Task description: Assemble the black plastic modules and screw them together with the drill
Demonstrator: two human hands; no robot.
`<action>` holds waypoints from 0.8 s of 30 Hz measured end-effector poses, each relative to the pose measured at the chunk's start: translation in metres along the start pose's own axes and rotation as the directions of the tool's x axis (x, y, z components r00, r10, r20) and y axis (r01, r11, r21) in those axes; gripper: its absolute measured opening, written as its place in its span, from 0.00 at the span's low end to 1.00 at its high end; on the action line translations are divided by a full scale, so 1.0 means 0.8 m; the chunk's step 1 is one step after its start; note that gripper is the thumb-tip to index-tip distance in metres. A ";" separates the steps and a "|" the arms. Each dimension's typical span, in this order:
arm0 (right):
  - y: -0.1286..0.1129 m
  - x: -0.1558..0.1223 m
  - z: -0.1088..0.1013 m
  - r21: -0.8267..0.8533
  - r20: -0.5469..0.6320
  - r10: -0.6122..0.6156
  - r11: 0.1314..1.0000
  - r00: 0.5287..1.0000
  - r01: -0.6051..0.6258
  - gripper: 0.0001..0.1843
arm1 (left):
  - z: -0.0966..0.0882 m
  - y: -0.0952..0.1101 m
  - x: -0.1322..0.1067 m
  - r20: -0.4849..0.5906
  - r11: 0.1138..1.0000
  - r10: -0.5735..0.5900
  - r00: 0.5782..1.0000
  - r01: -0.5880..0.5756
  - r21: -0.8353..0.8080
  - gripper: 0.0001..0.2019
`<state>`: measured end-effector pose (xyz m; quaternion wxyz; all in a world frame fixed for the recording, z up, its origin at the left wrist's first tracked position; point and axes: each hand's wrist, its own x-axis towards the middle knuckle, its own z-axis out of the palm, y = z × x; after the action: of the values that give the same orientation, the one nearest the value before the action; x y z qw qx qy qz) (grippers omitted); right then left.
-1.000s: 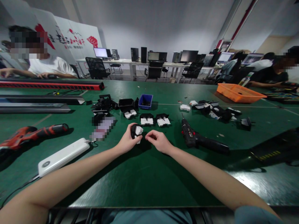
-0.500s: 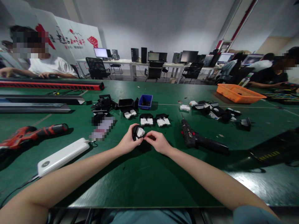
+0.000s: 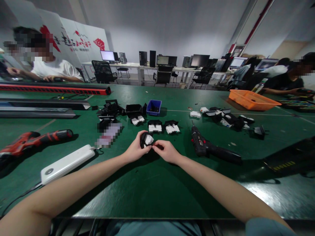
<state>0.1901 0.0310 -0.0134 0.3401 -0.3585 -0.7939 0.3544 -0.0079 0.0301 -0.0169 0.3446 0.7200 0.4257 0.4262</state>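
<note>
Black-and-white socket piece [image 3: 147, 140], in both hands above the green table [image 3: 157, 190]

Held clear of the cloth at mid-table, just this side of a row of like pieces [image 3: 155, 126], resting on nothing but fingers. Cupped from the left in the left hand [image 3: 135, 151]: closed firmly round the black shell, thumb over the near edge, white face turned up toward the eyes, probably for a clear look at that face and a steady base. Met from the right by the right hand [image 3: 167, 151]: drawn in to a fine pinch, thumb and forefinger tips together at the right edge of the shell, other fingers tucked under. Cannot tell whether anything small sits inside that pinch; too tiny to make out. Both forearms low along the table, likely for steadiness in close work.

Laid out within easy reach, apparently by use:
- blue bin [image 3: 154, 107] behind the row, straight ahead of the hands;
- black power screwdriver [image 3: 211, 149] flat on the cloth near the right hand, apart from it, tip pointing away;
- white power bank [image 3: 67, 164] beside the left forearm, red drill [image 3: 31, 139] farther left;
- heap of black and white parts [image 3: 228, 118] off to the right, orange tray [image 3: 253, 99] beyond it.

Seated at the far left corner, a co-worker in a white shirt [image 3: 56, 68]; at the far right, another in dark clothes [image 3: 283, 82]; hands of both well apart from the socket piece.
</note>
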 end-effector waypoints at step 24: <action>-0.015 -0.019 0.002 -0.283 0.061 -0.211 0.934 0.976 0.219 0.21 | -0.001 -0.009 0.002 0.020 0.996 0.006 1.000 -0.004 -0.088 0.31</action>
<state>0.1929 0.0124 -0.0091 0.3090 -0.3099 -0.8764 0.2010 -0.0104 0.0342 -0.0222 0.3791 0.7096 0.4010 0.4380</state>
